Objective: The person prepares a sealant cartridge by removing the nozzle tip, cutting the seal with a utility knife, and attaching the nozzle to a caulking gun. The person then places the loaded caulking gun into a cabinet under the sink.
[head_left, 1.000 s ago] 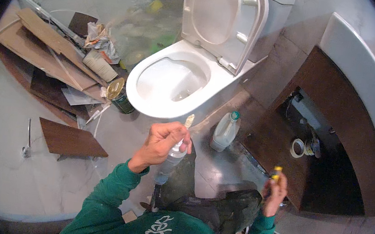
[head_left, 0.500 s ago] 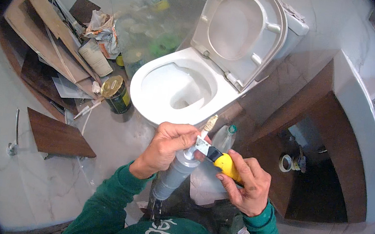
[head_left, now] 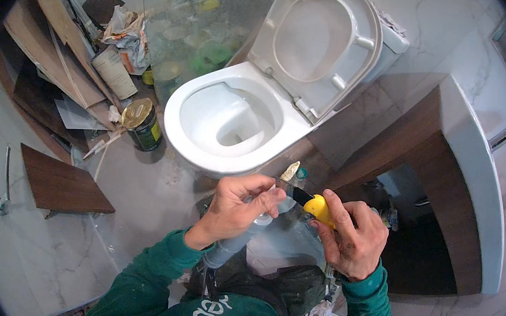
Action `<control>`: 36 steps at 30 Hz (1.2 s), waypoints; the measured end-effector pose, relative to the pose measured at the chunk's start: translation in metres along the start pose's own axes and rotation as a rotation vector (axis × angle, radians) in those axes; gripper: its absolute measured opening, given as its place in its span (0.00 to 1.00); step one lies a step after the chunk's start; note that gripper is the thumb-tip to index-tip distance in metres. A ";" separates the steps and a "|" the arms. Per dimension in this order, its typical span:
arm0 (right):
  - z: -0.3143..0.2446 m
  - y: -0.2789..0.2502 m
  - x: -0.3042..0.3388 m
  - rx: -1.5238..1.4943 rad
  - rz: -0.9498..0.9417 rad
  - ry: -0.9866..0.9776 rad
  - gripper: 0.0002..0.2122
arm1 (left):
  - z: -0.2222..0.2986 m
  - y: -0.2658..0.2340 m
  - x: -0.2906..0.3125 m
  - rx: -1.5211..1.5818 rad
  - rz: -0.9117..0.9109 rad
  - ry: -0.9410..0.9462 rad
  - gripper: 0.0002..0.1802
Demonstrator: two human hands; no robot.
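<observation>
Close in front of my chest, a grey sealant cartridge [head_left: 226, 252] stands tilted. My left hand [head_left: 236, 209] is closed around its pale nozzle, thumb and fingers pinched together near the top. A crusted, yellowish tip [head_left: 291, 170] pokes up just beyond those fingers. My right hand [head_left: 353, 235] grips a yellow and black utility knife [head_left: 321, 209]. Its blade points left and reaches my left fingertips at the nozzle; whether the edge touches the nozzle, I cannot tell.
Ahead stands a white toilet [head_left: 221, 160] with its lid raised. A tin [head_left: 141, 125] and leaning boards [head_left: 59, 55] are at the left, near a brown panel [head_left: 66, 183]. The brown-and-white vanity [head_left: 459, 181] curves along the right. Behind my hands is a green-capped bottle [head_left: 301, 174].
The knife and my right hand have shifted right and slightly up. My left hand has moved slightly right, still on the nozzle. The whole view has turned a little.
</observation>
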State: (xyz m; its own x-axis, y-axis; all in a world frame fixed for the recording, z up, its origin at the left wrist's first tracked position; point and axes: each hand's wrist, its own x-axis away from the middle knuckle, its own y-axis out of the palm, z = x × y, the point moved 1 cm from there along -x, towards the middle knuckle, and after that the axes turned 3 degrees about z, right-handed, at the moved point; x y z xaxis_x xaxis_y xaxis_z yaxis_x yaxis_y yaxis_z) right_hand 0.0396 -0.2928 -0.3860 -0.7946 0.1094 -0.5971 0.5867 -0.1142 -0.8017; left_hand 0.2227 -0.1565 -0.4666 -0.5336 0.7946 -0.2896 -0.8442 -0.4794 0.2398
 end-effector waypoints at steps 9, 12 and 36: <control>0.005 -0.009 0.006 0.058 -0.034 0.028 0.28 | 0.003 0.018 -0.005 -0.170 0.039 0.037 0.17; 0.005 -0.016 0.001 0.054 -0.008 -0.029 0.28 | 0.006 0.020 -0.003 -0.224 0.030 0.020 0.19; -0.002 -0.019 0.021 -0.119 -0.070 0.113 0.25 | 0.011 0.021 0.006 -0.261 -0.057 0.128 0.10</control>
State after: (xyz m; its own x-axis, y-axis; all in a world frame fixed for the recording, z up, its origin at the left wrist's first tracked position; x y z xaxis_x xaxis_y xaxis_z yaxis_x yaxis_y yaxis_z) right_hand 0.0125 -0.2859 -0.3831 -0.8158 0.2237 -0.5333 0.5500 0.0149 -0.8350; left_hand 0.2026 -0.1576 -0.4529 -0.4733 0.7773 -0.4145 -0.8487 -0.5284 -0.0216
